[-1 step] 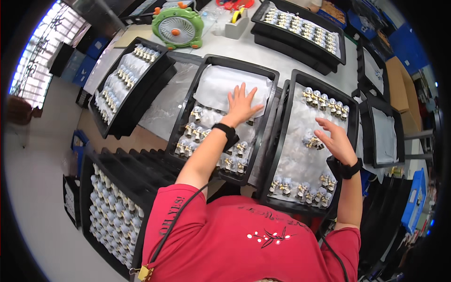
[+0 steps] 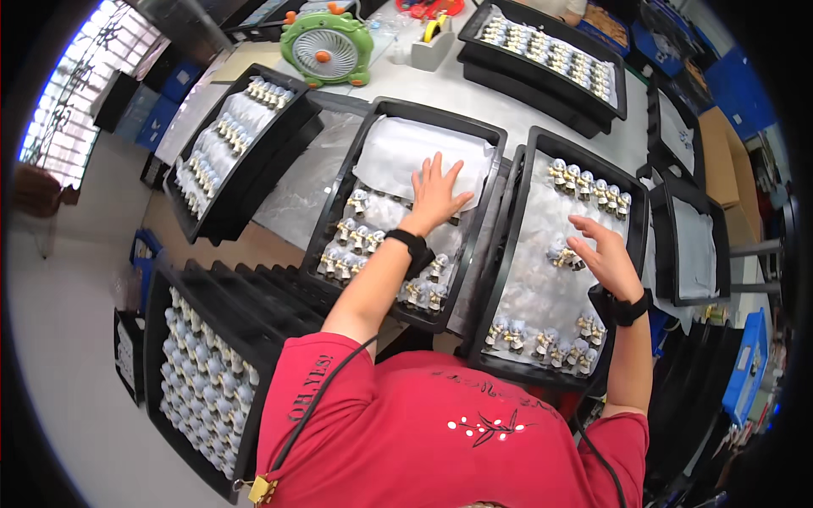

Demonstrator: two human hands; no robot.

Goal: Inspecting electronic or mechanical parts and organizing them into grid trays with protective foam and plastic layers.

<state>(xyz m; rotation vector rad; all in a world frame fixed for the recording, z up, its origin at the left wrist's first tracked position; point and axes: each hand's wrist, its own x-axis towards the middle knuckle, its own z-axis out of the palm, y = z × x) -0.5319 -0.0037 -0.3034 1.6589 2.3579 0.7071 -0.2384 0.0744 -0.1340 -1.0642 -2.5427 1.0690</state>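
Note:
My left hand (image 2: 438, 195) lies with fingers spread over the lower edge of a white sheet (image 2: 415, 152) in the middle black tray (image 2: 378, 108). Below that sheet, rows of small figurines (image 2: 360, 237), grey-blue on top with gold and white bodies, rest on a pale liner, partly covered by my hand and forearm. My right hand (image 2: 614, 261) hovers over the right black tray (image 2: 501, 279), thumb and fingers apart, holding nothing. Just left of its fingertips are a few figurines (image 2: 562, 256). Others line that tray's far end (image 2: 589, 188) and near end (image 2: 542, 341).
Filled black trays stand at the left (image 2: 233, 144), far right (image 2: 550, 61) and lower left (image 2: 203, 381). A green fan (image 2: 326, 52) and a tape dispenser (image 2: 430, 51) stand at the back. Right of me are a lined tray (image 2: 694, 245) and a cardboard box (image 2: 732, 173).
The whole view has shifted very slightly. Both hands keep the same pose, and no figurine has visibly moved.

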